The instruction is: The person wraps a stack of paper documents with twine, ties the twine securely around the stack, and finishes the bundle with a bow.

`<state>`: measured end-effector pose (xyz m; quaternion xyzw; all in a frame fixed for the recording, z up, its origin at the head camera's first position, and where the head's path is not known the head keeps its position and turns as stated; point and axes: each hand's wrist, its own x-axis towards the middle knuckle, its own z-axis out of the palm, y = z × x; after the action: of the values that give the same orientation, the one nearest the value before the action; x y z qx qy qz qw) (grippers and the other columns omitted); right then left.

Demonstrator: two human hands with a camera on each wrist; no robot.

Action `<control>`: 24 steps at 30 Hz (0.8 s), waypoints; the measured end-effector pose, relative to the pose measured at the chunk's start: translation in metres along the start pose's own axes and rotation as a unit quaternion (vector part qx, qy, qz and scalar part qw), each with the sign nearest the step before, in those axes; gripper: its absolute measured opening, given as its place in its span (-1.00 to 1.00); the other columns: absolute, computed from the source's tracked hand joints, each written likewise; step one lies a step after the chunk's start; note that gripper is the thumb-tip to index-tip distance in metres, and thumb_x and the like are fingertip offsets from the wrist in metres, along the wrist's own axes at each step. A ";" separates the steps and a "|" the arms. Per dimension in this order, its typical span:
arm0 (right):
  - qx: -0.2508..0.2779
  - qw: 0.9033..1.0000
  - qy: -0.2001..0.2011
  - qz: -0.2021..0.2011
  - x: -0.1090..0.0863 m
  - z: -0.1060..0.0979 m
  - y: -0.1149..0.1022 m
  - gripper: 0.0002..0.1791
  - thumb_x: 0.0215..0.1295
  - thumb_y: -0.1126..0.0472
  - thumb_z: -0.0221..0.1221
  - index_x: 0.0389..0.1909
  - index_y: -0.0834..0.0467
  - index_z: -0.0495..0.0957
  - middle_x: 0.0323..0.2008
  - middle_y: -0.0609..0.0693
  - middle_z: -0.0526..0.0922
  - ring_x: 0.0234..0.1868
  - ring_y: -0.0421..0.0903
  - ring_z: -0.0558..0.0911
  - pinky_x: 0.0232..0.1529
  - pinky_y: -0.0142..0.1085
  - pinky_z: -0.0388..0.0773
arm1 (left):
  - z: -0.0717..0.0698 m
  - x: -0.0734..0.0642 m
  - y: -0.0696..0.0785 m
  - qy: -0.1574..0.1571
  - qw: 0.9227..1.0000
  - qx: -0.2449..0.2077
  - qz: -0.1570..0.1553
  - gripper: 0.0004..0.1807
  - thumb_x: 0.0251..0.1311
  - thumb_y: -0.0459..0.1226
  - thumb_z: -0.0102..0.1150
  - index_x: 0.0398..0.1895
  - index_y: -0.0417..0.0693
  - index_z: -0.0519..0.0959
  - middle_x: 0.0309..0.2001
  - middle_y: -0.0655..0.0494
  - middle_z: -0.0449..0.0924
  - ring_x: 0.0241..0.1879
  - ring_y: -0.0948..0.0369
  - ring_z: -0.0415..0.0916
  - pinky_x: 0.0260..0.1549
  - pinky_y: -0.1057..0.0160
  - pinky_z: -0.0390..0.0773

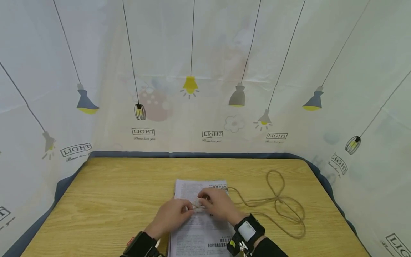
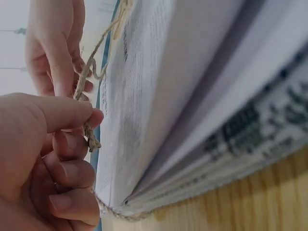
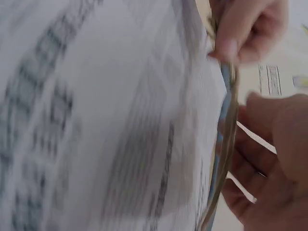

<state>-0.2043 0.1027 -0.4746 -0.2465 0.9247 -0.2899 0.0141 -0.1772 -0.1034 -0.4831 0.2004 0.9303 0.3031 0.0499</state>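
Note:
A stack of newspapers (image 1: 192, 232) lies on the table with brown twine (image 2: 82, 86) passing over its top. My left hand (image 1: 171, 216) pinches the twine between thumb and forefinger above the upper sheet, and a short knotted end (image 2: 93, 143) sticks out below the pinch. The right hand (image 1: 221, 205) is just beside it, over the papers. In the right wrist view, the right thumb stands apart from the fingers, and the twine crosses in front of loosely bent fingertips. Beneath the stack's edge, another length of twine (image 2: 130, 217) runs along the table.
Loose loops of twine (image 1: 284, 182) spread over the right side of the wooden table (image 1: 112, 192). Behind the table's far edge hangs a pale cloth (image 1: 176, 46) printed with lamps.

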 end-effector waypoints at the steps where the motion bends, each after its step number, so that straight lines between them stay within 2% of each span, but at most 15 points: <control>1: -0.010 1.000 0.026 0.004 -0.002 -0.004 0.004 -0.82 0.40 0.18 0.14 -0.06 0.09 0.62 -0.17 -0.05 0.68 -0.18 -0.17 0.64 -0.15 -0.26 0.56 | 0.000 0.000 -0.001 -0.001 1.000 -0.003 -0.003 -0.89 0.26 -0.13 0.22 -0.30 0.11 0.70 -0.60 0.33 0.44 -0.64 0.39 0.26 -0.61 0.38 0.22; 3: -0.032 0.997 0.070 0.018 -0.007 -0.015 0.015 -0.80 0.40 0.26 0.12 -0.02 0.13 0.59 -0.14 0.01 0.67 -0.13 -0.08 0.65 -0.12 -0.18 0.57 | 0.000 -0.001 -0.003 -0.004 1.000 -0.006 -0.010 -0.89 0.26 -0.12 0.21 -0.30 0.15 0.70 -0.65 0.34 0.37 -0.67 0.39 0.22 -0.64 0.39 0.18; 5: -0.044 0.994 0.092 0.047 -0.012 -0.027 0.028 -0.81 0.39 0.33 0.11 -0.04 0.15 0.58 -0.15 0.04 0.66 -0.14 -0.04 0.65 -0.12 -0.13 0.57 | 0.000 -0.002 -0.005 -0.007 1.000 -0.009 -0.014 -0.88 0.27 -0.11 0.19 -0.29 0.16 0.70 -0.66 0.35 0.33 -0.68 0.39 0.20 -0.65 0.40 0.16; 7: -0.053 0.992 0.082 0.083 -0.019 -0.039 0.041 -0.79 0.35 0.39 0.11 -0.05 0.16 0.58 -0.16 0.05 0.65 -0.14 -0.03 0.64 -0.12 -0.10 0.56 | -0.001 -0.004 -0.007 -0.008 1.000 -0.013 -0.013 -0.88 0.27 -0.12 0.18 -0.28 0.16 0.70 -0.67 0.35 0.31 -0.69 0.39 0.18 -0.66 0.40 0.13; 10: -0.059 0.991 0.031 0.119 -0.031 -0.053 0.061 -0.75 0.26 0.44 0.14 -0.09 0.15 0.58 -0.17 0.05 0.65 -0.13 -0.01 0.62 -0.09 -0.06 0.54 | -0.003 -0.006 -0.007 -0.007 1.000 -0.022 -0.007 -0.87 0.28 -0.14 0.18 -0.27 0.14 0.70 -0.67 0.34 0.30 -0.69 0.39 0.18 -0.66 0.40 0.13; 15: -0.071 0.988 -0.029 0.134 -0.050 -0.065 0.084 -0.82 0.16 0.35 0.29 -0.22 0.07 0.62 -0.17 0.00 0.64 -0.07 0.02 0.61 -0.03 -0.02 0.52 | -0.006 -0.007 -0.006 -0.013 1.000 -0.028 -0.002 -0.87 0.29 -0.13 0.17 -0.28 0.13 0.70 -0.67 0.33 0.28 -0.69 0.39 0.17 -0.65 0.40 0.13; 20: -0.082 0.989 -0.036 0.114 -0.057 -0.066 0.094 -0.89 0.15 0.26 0.34 -0.41 -0.02 0.62 -0.33 -0.10 0.57 -0.22 -0.09 0.58 -0.11 -0.06 0.51 | -0.007 -0.007 -0.006 -0.020 0.999 -0.032 -0.003 -0.87 0.30 -0.12 0.16 -0.28 0.14 0.69 -0.66 0.33 0.28 -0.68 0.39 0.17 -0.64 0.40 0.13; 24: -0.068 0.990 -0.024 0.123 -0.058 -0.064 0.102 -0.91 0.25 0.21 0.28 -0.41 -0.04 0.61 -0.35 -0.16 0.57 -0.25 -0.20 0.54 -0.16 -0.15 0.49 | -0.008 -0.008 -0.006 -0.021 0.999 -0.040 0.009 -0.86 0.32 -0.12 0.15 -0.27 0.14 0.69 -0.66 0.33 0.29 -0.68 0.40 0.15 -0.62 0.40 0.13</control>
<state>-0.2097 0.2361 -0.4833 -0.1386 0.9649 -0.2162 0.0549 -0.1736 -0.1157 -0.4801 0.2129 0.9145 0.3357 0.0751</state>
